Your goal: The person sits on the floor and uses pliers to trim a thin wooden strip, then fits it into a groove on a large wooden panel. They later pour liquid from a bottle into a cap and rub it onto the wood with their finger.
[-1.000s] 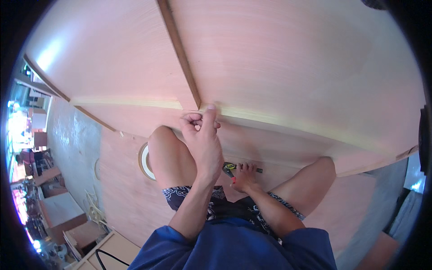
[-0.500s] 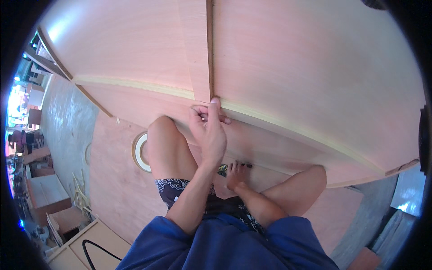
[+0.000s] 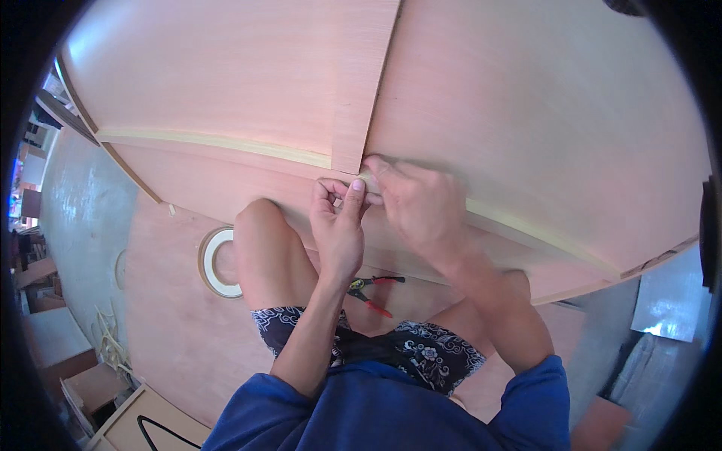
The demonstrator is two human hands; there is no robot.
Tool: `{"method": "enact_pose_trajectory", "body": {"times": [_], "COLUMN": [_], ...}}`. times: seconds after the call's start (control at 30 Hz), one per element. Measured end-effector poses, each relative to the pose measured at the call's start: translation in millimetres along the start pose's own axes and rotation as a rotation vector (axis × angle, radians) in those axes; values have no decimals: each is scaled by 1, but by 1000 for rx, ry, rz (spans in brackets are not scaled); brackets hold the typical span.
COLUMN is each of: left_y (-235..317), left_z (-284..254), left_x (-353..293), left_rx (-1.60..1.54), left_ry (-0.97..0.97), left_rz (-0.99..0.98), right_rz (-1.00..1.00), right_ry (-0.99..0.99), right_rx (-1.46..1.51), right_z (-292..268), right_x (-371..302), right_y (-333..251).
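Observation:
In front of me a large pale plywood panel point(image 3: 526, 113) stands with a lower ledge edged by a light yellowish strip point(image 3: 226, 143). A flat upright wooden board point(image 3: 350, 120) meets that strip near the middle. My left hand point(image 3: 340, 229) is closed at this corner, its thumb on the edge strip and its other fingers curled beneath. Close beside it, my right hand point(image 3: 429, 210) is closed too, fingertips pressed at the foot of the upright board; whatever they hold is hidden. Below, pliers point(image 3: 365, 287) with red and black handles lie between my legs.
A roll of tape point(image 3: 218, 263) lies by my left knee on a plywood sheet point(image 3: 165, 301). Boxes and wood offcuts point(image 3: 60, 331) are piled at the far left. A framed panel point(image 3: 150, 421) with a black cable sits at lower left.
My right hand has left the pliers on the plywood and come up beside my left hand at the corner. My left hand stays at the strip. The view has shifted slightly.

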State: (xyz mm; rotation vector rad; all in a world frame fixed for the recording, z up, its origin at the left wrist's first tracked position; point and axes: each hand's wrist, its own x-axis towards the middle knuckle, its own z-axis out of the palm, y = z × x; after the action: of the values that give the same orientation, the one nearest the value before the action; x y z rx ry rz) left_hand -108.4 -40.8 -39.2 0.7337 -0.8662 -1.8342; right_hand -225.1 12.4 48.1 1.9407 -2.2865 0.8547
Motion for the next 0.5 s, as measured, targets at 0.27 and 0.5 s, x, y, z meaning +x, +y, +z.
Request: {"method": "enact_pose_trajectory", "body": {"times": [0.27,0.5], "left_y": [2,2], "left_z": [3,3], "left_x": [-1,-2], "left_rx": [20,73], "left_ry": [5,14], "left_rz": [7,31], "right_rz": [-37,1], "right_ry": [-72,-127], "right_rx": [25,-97], "right_z": [4,8], "right_x": [5,6], "right_y": [10,-7]}}
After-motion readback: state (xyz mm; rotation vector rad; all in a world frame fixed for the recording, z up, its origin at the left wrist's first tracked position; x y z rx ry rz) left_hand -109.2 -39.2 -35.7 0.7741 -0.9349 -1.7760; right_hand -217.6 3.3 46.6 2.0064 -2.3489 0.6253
